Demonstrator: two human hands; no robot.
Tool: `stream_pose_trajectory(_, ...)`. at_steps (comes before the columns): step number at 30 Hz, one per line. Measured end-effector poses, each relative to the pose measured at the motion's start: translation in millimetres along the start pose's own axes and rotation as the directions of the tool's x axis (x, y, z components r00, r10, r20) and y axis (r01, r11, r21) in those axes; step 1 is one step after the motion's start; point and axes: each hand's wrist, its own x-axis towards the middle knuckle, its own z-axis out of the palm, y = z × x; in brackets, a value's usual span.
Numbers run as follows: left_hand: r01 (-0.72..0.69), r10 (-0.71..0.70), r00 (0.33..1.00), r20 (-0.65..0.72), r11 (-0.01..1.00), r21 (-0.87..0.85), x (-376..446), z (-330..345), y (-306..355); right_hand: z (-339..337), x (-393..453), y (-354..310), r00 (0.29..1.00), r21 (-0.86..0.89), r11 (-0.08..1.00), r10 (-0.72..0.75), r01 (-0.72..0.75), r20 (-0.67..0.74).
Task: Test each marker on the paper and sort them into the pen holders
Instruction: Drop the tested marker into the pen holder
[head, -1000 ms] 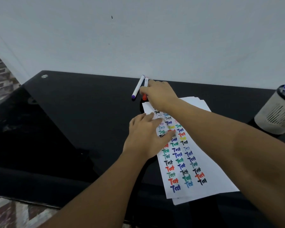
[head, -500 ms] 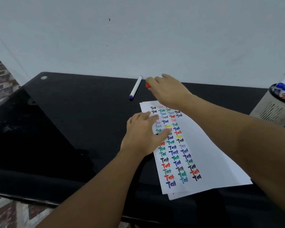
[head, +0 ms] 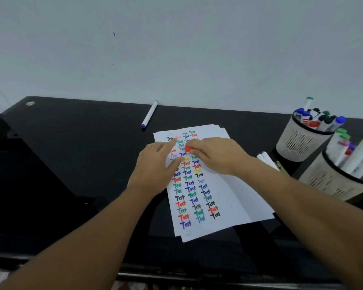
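Since the earlier frame my right hand point(head: 216, 154) has carried the red marker point(head: 189, 149) from the table's far edge back over the paper point(head: 228, 195), fingers curled round it, cap end showing. My left hand point(head: 155, 166) lies flat on the sheet, fingers straight, nothing held. I judge uncapping comes next; the purple marker point(head: 149, 114) waits untested, both holders point(head: 298, 141) well apart at right.

Only readable text: the word "Test", handwritten over and over in three rough columns down the top sheet of paper point(head: 228, 197), in black, red, green, blue, teal, purple and yellow ink. Upper rows partly covered by hands. Labels on the markers in the pen holders too blurred to read.
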Motion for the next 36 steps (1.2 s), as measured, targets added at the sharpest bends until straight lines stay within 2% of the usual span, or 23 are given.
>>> stream_pose_trajectory(2, -0.059, 0.059, 0.998, -0.007, 0.998, 0.021, -1, 2, -2, 2, -4, -2, 0.999, -0.086, 0.996, -0.038, 0.037, -0.006)
stream_pose_trajectory(6, -0.125, 0.125, 0.992, -0.009, 0.991, 0.046, 0, 5, -7, 5, -8, -5, 0.996, -0.145, 0.987, -0.074, 0.066, -0.05)
stream_pose_trajectory(15, -0.218, 0.22, 0.975, -0.023, 0.973, 0.083, 0, 8, -11, 10, -4, 0, 0.994, -0.106, 0.991, -0.094, 0.087, -0.062)
stream_pose_trajectory(18, -0.203, 0.204, 0.979, -0.01, 0.977, 0.069, 1, 7, -10, 8, -6, -1, 0.996, -0.074, 0.995, -0.071, 0.067, -0.057)
stream_pose_trajectory(21, -0.137, 0.136, 0.991, 0.006, 0.989, 0.055, 3, 6, -10, 4, -14, 1, 0.996, 0.04, 0.999, 0.001, 0.002, -0.087)
stream_pose_trajectory(25, -0.069, 0.065, 0.997, 0.046, 0.994, 0.087, 7, 8, -10, -3, -18, 11, 0.981, 0.109, 0.992, 0.088, -0.07, -0.17)
stream_pose_trajectory(26, -0.052, 0.048, 0.997, 0.053, 0.995, 0.088, 7, 8, -9, -4, -18, 14, 0.973, 0.176, 0.98, 0.126, -0.092, -0.195)
stream_pose_trajectory(28, -0.022, 0.016, 0.998, 0.064, 0.996, 0.085, 6, 7, -5, -7, -20, 14, 0.944, 0.455, 0.883, 0.241, -0.117, -0.227)
stream_pose_trajectory(30, -0.038, 0.029, 0.995, 0.091, 0.995, 0.095, 5, 6, -3, -9, -19, 12, 0.919, 0.698, 0.706, 0.345, -0.121, -0.189)
stream_pose_trajectory(31, -0.059, 0.047, 0.992, 0.116, 0.994, 0.095, 5, 6, -3, -10, -19, 13, 0.92, 0.763, 0.634, 0.361, -0.124, -0.15)
stream_pose_trajectory(33, -0.101, 0.086, 0.983, 0.164, 0.991, 0.087, 6, 6, -5, -10, -19, 15, 0.944, 0.823, 0.55, 0.326, -0.141, -0.056)
stream_pose_trajectory(36, -0.16, 0.138, 0.969, 0.203, 0.982, 0.097, 7, 6, -8, -1, -20, 18, 0.947, 0.828, 0.537, 0.319, -0.161, -0.023)
